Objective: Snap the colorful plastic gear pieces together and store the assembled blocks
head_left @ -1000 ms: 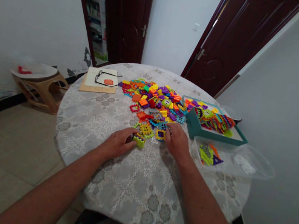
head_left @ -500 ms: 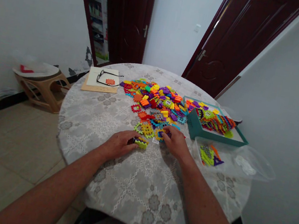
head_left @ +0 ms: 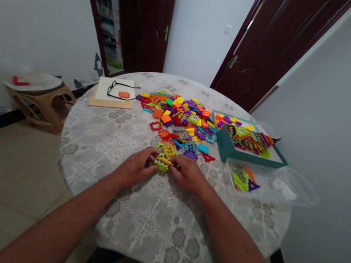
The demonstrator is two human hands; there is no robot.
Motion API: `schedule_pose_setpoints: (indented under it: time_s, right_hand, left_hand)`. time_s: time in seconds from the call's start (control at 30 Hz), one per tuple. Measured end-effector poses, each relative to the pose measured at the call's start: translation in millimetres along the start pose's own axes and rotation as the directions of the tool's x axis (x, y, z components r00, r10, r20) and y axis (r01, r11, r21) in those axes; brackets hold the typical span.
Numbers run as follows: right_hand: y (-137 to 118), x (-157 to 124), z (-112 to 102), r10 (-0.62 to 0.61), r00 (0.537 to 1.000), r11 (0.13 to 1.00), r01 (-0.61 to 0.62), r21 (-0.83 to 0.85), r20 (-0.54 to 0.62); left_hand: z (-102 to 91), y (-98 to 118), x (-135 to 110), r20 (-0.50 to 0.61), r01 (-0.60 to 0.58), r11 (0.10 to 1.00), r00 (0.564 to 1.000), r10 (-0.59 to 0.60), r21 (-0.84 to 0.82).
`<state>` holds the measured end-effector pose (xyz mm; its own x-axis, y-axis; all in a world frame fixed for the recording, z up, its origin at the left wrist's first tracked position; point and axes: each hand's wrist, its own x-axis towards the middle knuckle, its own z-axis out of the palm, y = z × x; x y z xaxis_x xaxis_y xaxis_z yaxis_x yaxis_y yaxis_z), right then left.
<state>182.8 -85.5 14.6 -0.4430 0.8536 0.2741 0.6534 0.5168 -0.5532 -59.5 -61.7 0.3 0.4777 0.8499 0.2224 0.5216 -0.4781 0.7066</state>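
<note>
Between my two hands is a small stack of interlocking plastic building tiles [head_left: 161, 165], lime green on the near side with yellow on top. My left hand [head_left: 135, 169] grips the stack's left end between thumb and fingers. At the right end, the closed fingers of my right hand [head_left: 188, 175] hold the stack's yellow upper part. Just beyond the fingers lies a yellow square window tile [head_left: 169, 150] with lime-green pieces beside it. A purple tile [head_left: 191, 155] is on the cloth past my right hand, near a red triangular frame [head_left: 208, 158].
A heap of coloured tiles [head_left: 178, 113] covers the table's far middle. Glasses [head_left: 111, 89] rest on papers at the left. On the right are a green box [head_left: 242, 155] of sorted tiles and a clear plastic tray [head_left: 266, 194] with several pieces.
My right hand has come left and nearer from the loose tiles with a piece, and now meets the stack in my left hand. The view has shifted slightly.
</note>
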Motion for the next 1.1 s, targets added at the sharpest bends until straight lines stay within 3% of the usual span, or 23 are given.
schedule_pose_setpoints:
  time_s: [0.13, 0.23, 0.33, 0.4, 0.5, 0.6, 0.67, 0.8, 0.97, 1.1]
  right_hand:
    - [1, -1, -1, -0.066, 0.996, 0.995, 0.061, 0.082, 0.056]
    - [6, -1, -5, -0.06, 0.997, 0.998, 0.058, 0.04, 0.042]
    - [16, -2, -17, 0.111, 0.986, 0.977, -0.131, -0.168, -0.126]
    - [23, -3, -27, 0.266, 0.938, 0.894, -0.326, -0.308, -0.222]
    - [28, -7, -36, 0.436, 0.875, 0.752, -0.483, -0.448, -0.212]
    - [29, -9, -35, 0.492, 0.86, 0.72, -0.49, -0.491, -0.136]
    - [32, -8, -34, 0.488, 0.862, 0.727, -0.489, -0.481, -0.138]
    - [39, -5, -34, 0.39, 0.883, 0.786, -0.467, -0.406, -0.26]
    - [31, -1, -24, 0.166, 0.938, 0.96, -0.224, -0.168, -0.303]
    - [14, 1, -2, 0.073, 0.97, 0.994, -0.091, -0.064, -0.233]
  left_hand:
    - [0.4, -3, 1, -0.015, -0.158, 0.987, 0.987, 0.158, 0.011]
    - [-0.3, -3, 2, 0.036, -0.173, 0.985, 0.984, 0.173, 0.015]
    - [-1.3, -1, 1, 0.059, -0.113, 0.993, 0.992, 0.111, 0.026]
    - [-1.3, -1, 1, 0.065, -0.075, 0.996, 0.995, 0.072, 0.041]
    - [0.1, -2, 1, 0.062, -0.042, 0.997, 0.997, 0.038, 0.061]
    - [1.0, -4, 2, 0.06, -0.036, 0.998, 0.998, 0.033, 0.058]
    - [0.5, -3, 2, 0.061, -0.051, 0.997, 0.997, 0.048, 0.051]
    - [-0.9, -1, 2, 0.059, -0.1, 0.995, 0.993, 0.099, 0.025]
    - [1.3, -3, 1, 0.042, -0.111, 0.994, 0.993, 0.109, 0.027]
    - [3.1, -6, 0, 0.001, -0.115, 0.993, 0.993, 0.115, 0.021]
